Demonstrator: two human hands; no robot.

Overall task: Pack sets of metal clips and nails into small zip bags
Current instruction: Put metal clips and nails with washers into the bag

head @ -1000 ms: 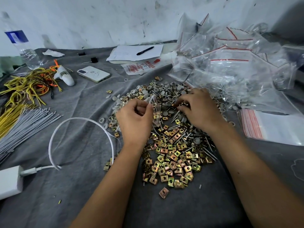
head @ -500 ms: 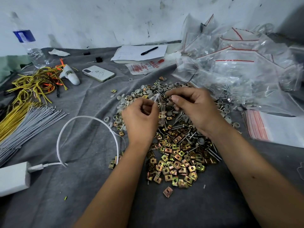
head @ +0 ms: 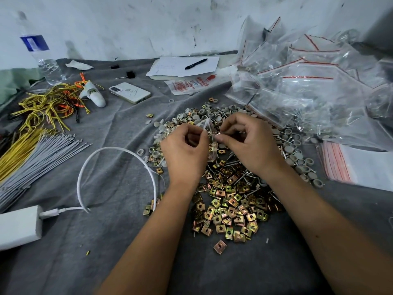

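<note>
Together, fingers (head: pixel 196 133) pinched on zip bag (head: pixel 207 126)

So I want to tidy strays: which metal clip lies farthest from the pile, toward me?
The lone coppery metal clip on the grey cloth just below the pile's near edge; every other clip there touches or overlaps its neighbours.
</note>
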